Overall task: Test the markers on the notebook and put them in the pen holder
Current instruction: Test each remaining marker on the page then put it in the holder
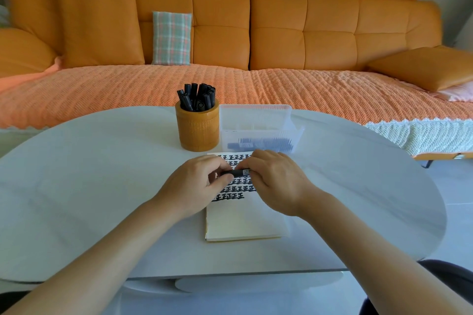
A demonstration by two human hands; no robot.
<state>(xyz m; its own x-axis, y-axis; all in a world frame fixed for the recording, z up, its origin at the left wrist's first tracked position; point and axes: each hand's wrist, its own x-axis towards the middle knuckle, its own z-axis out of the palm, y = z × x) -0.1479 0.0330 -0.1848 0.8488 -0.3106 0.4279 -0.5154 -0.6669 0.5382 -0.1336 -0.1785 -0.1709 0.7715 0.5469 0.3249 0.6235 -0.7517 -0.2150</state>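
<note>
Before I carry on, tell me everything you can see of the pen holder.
The pen holder is an orange-brown cylinder with a finely textured, woven-looking wall. It stands upright on the white table, left of the clear plastic box and beyond the notebook. It is packed with black markers, capped ends up. Whether it touches the box is unclear. The left hand and right hand are apart from it, holding a marker.
</note>
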